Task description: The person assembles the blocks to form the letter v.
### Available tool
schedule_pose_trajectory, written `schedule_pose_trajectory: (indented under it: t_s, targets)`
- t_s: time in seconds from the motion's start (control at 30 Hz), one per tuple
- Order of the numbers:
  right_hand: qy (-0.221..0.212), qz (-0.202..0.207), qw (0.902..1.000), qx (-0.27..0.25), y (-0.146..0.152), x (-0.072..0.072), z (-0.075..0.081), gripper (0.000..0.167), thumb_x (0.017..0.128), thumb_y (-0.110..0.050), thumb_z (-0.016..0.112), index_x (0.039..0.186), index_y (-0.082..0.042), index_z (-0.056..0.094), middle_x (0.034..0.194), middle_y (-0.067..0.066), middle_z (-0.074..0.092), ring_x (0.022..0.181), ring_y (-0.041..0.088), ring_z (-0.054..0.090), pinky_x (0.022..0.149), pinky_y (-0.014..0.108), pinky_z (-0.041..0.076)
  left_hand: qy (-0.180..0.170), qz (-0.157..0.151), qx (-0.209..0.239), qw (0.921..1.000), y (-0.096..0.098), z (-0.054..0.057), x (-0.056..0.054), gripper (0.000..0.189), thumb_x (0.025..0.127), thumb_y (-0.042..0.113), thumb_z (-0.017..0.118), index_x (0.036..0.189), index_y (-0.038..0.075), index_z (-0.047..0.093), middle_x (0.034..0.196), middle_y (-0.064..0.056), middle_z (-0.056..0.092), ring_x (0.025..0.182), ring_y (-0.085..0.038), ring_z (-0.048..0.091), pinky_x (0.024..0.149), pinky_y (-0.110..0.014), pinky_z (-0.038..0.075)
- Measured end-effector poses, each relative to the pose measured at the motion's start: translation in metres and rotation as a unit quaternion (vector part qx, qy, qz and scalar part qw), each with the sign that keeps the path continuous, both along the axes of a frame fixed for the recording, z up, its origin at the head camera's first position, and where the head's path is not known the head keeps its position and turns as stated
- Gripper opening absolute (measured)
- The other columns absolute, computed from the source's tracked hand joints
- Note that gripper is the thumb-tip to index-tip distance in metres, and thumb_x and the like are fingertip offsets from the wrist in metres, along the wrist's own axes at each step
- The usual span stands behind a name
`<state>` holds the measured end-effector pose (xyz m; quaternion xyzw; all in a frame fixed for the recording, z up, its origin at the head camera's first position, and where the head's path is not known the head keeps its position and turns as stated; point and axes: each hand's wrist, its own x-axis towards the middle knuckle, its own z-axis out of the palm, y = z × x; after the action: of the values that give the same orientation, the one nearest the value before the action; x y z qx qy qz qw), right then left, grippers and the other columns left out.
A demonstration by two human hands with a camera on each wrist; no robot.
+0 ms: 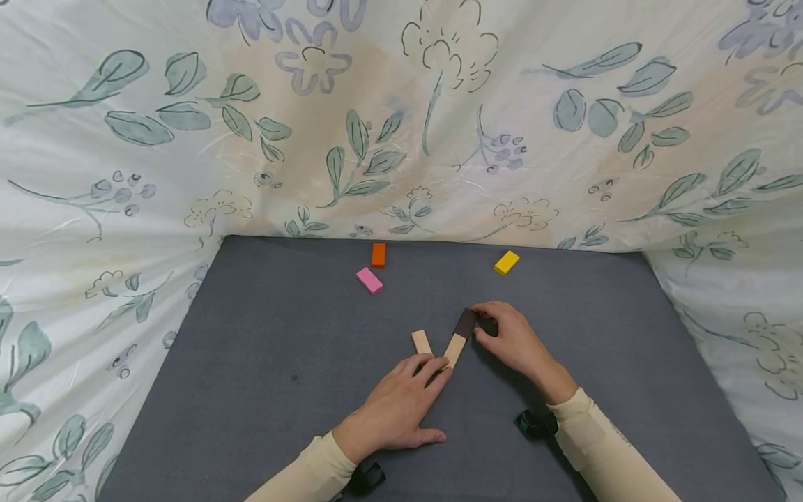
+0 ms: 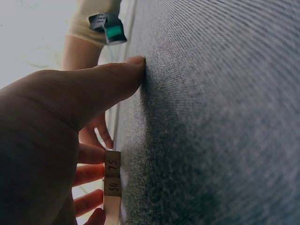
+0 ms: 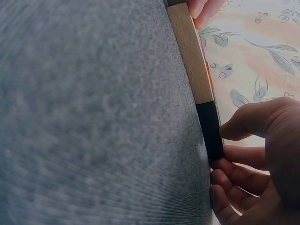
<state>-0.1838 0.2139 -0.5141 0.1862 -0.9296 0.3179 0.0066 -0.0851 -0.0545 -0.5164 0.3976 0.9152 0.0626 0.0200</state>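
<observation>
Two light wooden blocks form a V on the grey mat: a left one (image 1: 422, 342) and a right one (image 1: 454, 350). A dark brown block (image 1: 465, 323) continues the right arm of the V, end to end with the wooden block (image 3: 193, 56). My left hand (image 1: 395, 408) rests its extended fingertips on the near ends of the light blocks, partly hiding them; its thumb touches the mat. Printed block ends, 75 (image 2: 112, 163) and 50 (image 2: 112, 186), show beside those fingers in the left wrist view. My right hand (image 1: 513, 339) pinches the dark block between thumb and fingers.
Farther back lie an orange block (image 1: 378, 255), a pink block (image 1: 369, 281) and a yellow block (image 1: 506, 263). The grey mat (image 1: 263, 390) ends at a floral cloth (image 1: 376, 153) hanging behind and at both sides. Each wrist wears a black device (image 1: 536, 423).
</observation>
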Motion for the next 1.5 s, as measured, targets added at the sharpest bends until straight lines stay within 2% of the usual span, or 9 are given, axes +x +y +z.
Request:
schedule_pose_trajectory:
  t_s: [0.37,0.73,1.03,1.5]
  targets:
    - [-0.002,-0.001,0.9999,-0.013,0.001,0.001,-0.001,0.04,0.098,-0.01,0.077,0.137,-0.002,0.071,0.129,0.016,0.069,0.112,0.033,0.066,0.096,0.056,0.055,0.002,0.0,-0.001,1.0,0.0,0.0,0.0,0.103,0.087,0.077,0.076,0.164,0.014,0.048,0.166,-0.002,0.04,0.151,-0.024,0.038,0.123,-0.042,0.037]
    - [0.005,-0.014,0.9998,-0.016,0.006,-0.003,-0.001,0.046,0.098,-0.018,0.082,0.139,-0.001,0.069,0.13,0.017,0.069,0.115,0.034,0.064,0.097,0.055,0.056,-0.001,-0.003,-0.004,1.0,0.0,0.001,0.0,0.103,0.089,0.077,0.074,0.165,0.014,0.046,0.168,-0.002,0.038,0.152,-0.024,0.036,0.123,-0.042,0.036]
    - [0.003,-0.039,0.9992,-0.01,0.013,-0.01,0.002,0.055,0.098,-0.024,0.083,0.145,-0.001,0.065,0.143,0.021,0.063,0.135,0.042,0.053,0.112,0.066,0.041,0.004,-0.002,-0.002,1.0,0.001,0.002,0.0,0.103,0.088,0.076,0.076,0.164,0.014,0.048,0.166,-0.002,0.04,0.15,-0.024,0.038,0.123,-0.041,0.037]
    - [0.01,-0.054,0.9984,-0.012,0.019,-0.018,0.002,0.054,0.098,-0.023,0.084,0.144,-0.001,0.065,0.14,0.021,0.064,0.133,0.042,0.053,0.11,0.065,0.043,0.002,-0.003,-0.001,1.0,0.0,0.002,0.0,0.102,0.088,0.076,0.076,0.164,0.013,0.048,0.167,-0.002,0.04,0.15,-0.024,0.038,0.123,-0.041,0.037]
